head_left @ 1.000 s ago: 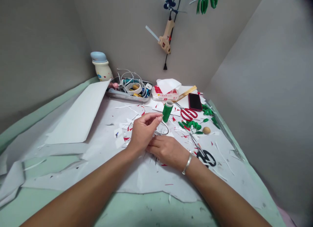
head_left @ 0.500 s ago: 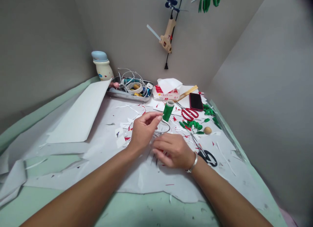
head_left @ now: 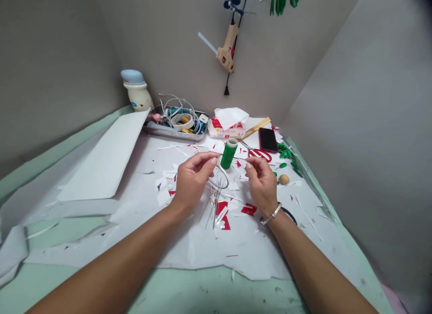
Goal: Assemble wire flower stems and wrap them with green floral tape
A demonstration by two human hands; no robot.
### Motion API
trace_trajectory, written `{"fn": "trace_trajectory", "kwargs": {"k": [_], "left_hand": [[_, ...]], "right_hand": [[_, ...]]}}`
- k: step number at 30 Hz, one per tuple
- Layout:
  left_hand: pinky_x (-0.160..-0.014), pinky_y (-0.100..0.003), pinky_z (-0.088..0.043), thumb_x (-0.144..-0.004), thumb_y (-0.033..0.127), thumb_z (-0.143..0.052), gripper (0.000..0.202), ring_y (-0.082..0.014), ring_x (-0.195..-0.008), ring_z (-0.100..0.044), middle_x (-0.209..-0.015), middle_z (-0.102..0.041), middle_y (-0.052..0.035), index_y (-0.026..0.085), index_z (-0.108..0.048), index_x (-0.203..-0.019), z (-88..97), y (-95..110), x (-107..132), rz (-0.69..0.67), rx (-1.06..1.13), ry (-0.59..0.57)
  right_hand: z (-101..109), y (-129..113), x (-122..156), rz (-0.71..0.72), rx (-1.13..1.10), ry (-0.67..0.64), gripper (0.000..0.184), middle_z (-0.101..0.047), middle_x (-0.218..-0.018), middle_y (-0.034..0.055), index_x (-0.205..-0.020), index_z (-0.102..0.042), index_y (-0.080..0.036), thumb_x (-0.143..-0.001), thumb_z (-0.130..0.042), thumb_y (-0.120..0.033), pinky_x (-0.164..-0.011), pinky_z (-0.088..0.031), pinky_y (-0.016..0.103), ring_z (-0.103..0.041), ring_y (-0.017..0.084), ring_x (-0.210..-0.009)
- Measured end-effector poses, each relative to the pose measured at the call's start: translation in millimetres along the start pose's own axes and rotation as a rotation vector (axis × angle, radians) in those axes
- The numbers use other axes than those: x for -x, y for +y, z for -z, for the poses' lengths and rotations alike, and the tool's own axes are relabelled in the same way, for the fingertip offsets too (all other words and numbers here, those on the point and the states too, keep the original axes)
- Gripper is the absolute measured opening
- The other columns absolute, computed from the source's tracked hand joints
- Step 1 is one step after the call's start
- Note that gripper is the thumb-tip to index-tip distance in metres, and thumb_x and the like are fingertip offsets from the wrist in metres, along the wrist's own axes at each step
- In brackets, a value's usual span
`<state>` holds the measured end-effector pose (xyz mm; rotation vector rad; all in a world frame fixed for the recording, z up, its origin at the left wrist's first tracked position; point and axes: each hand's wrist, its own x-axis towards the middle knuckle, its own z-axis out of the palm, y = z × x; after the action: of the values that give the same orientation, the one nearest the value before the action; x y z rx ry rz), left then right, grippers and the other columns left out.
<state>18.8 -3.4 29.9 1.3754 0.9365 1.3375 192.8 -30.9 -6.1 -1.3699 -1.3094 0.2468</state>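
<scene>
My left hand (head_left: 192,181) is raised above the paper sheet, its fingertips pinched on a thin wire loop (head_left: 218,177). A green thread spool (head_left: 227,154) stands just beyond those fingertips, apparently not touching them. My right hand (head_left: 261,183) is lifted too, with thumb and fingers pinched together; nothing shows between them, though a fine thread could go unseen. Below my hands lie several thin wire pieces (head_left: 213,210) among red and white paper scraps (head_left: 222,217).
Red-handled scissors (head_left: 259,155), a phone (head_left: 268,139) and green wire leaves (head_left: 286,153) lie at the far right. Black-handled scissors (head_left: 288,215) are mostly behind my right wrist. A metal tray of cables (head_left: 175,131), a tissue pack (head_left: 226,128) and a white board (head_left: 101,158) lie beyond.
My right hand has risen from the paper and moved right, its fingers now pinched. Red scraps and wire pieces it covered now show. My left hand stays nearly still.
</scene>
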Motion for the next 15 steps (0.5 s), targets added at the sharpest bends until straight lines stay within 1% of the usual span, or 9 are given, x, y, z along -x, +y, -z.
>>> {"fn": "trace_trajectory", "kwargs": {"k": [5, 7, 9, 12, 14, 15], "left_hand": [[-0.056, -0.026, -0.040, -0.080, 0.035, -0.060, 0.020, -0.0115, -0.056, -0.045, -0.064, -0.056, 0.0003, 0.020, -0.069, -0.089, 2.2, 0.9, -0.9, -0.011, 0.032, -0.001], [-0.054, -0.025, -0.038, -0.081, 0.037, -0.059, 0.021, -0.0112, -0.056, -0.044, -0.064, -0.053, 0.0004, 0.020, -0.069, -0.087, 3.8, 0.8, -2.1, -0.021, 0.055, 0.020], [-0.053, -0.025, -0.037, -0.082, 0.039, -0.058, 0.022, -0.0109, -0.056, -0.044, -0.065, -0.052, 0.0002, 0.020, -0.069, -0.085, 5.9, 0.1, -4.2, -0.031, 0.077, 0.056], [-0.051, -0.024, -0.036, -0.082, 0.041, -0.057, 0.024, -0.0111, -0.055, -0.044, -0.063, -0.051, 0.0003, 0.020, -0.068, -0.082, 9.1, -0.9, -7.7, -0.041, 0.094, 0.115], [-0.051, -0.024, -0.036, -0.082, 0.042, -0.058, 0.024, -0.0110, -0.054, -0.043, -0.060, -0.050, 0.0009, 0.020, -0.067, -0.081, 10.8, -0.7, -9.4, -0.049, 0.088, 0.133], [-0.051, -0.024, -0.036, -0.081, 0.041, -0.059, 0.023, -0.0109, -0.054, -0.043, -0.059, -0.049, 0.0014, 0.020, -0.067, -0.080, 11.3, -0.3, -9.8, -0.053, 0.079, 0.141]], "right_hand": [[1.6, -0.1, -1.8, -0.002, 0.011, 0.058, 0.017, -0.059, -0.086, 0.0025, -0.099, -0.058, -0.020, -0.087, -0.050, -0.029, -0.069, -0.046, 0.030, -0.054, 0.016, -0.076], [2.0, -2.4, -3.3, 0.012, 0.015, 0.059, 0.017, -0.060, -0.086, 0.0026, -0.099, -0.058, -0.020, -0.087, -0.050, -0.029, -0.069, -0.046, 0.031, -0.055, 0.016, -0.076], [2.1, -6.7, -4.6, 0.058, 0.055, -0.010, 0.014, -0.061, -0.084, 0.0025, -0.094, -0.060, -0.020, -0.087, -0.051, -0.028, -0.068, -0.046, 0.030, -0.055, 0.016, -0.073], [2.0, -13.5, -7.8, 0.146, 0.164, -0.180, 0.011, -0.062, -0.083, 0.0026, -0.086, -0.063, -0.020, -0.085, -0.054, -0.025, -0.067, -0.045, 0.029, -0.056, 0.015, -0.070], [2.4, -15.1, -12.7, 0.174, 0.249, -0.245, 0.013, -0.063, -0.085, 0.0041, -0.091, -0.064, -0.019, -0.083, -0.056, -0.024, -0.066, -0.045, 0.030, -0.056, 0.015, -0.069], [2.5, -14.9, -16.5, 0.174, 0.291, -0.254, 0.018, -0.063, -0.087, 0.0052, -0.097, -0.063, -0.019, -0.082, -0.057, -0.025, -0.066, -0.046, 0.031, -0.056, 0.016, -0.069]]}}
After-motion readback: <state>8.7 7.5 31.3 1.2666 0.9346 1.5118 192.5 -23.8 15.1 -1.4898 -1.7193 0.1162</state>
